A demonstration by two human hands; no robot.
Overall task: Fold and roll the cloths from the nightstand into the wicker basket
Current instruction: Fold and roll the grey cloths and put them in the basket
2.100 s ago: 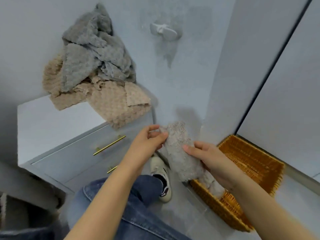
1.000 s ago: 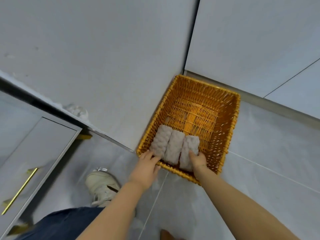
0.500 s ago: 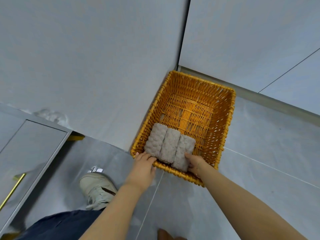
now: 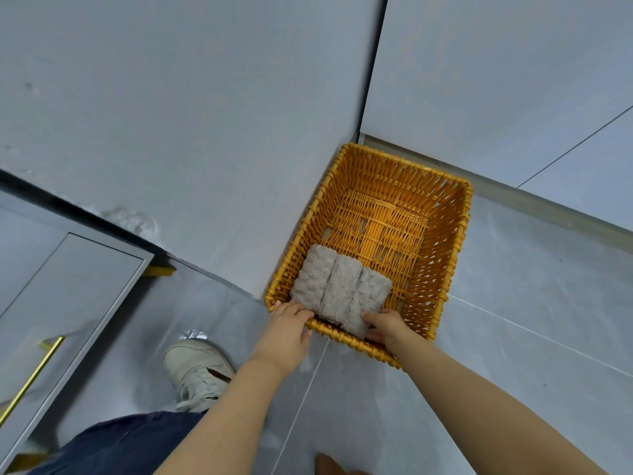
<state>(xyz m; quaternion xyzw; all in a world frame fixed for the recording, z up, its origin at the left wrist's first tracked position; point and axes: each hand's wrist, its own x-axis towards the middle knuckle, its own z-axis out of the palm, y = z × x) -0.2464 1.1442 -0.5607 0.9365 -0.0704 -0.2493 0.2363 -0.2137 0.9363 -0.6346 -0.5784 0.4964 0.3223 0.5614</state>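
I am looking down at a grey tiled floor (image 4: 513,337) where it meets a pale grey wall (image 4: 188,114) in a corner. The wicker basket (image 4: 459,234) sits on the floor tucked into that corner, its left side against the wall. Inside it, three rolled cloths lie side by side against the near wall, touching one another: the left roll (image 4: 313,277), the middle roll (image 4: 339,287) and the right roll (image 4: 368,296). The far half of the basket bottom shows bare weave.

My left hand (image 4: 287,332) rests on the near-left rim of the basket, its fingers relaxed and lying over the edge, their tips just at the end of the left roll; it grips nothing that I can see. My right hand (image 4: 385,325) reaches over the near rim, and its fingers lie against the near end of the right roll. Whether they press it or curl round it I cannot tell, since the palm hides that side.

Further out, my pale sneaker (image 4: 197,375) stands on the tiles to the left of my left arm, with dark denim (image 4: 120,443) below it. At the far left stands the grey nightstand (image 4: 68,286), with a gold drawer handle (image 4: 30,378) on its front.
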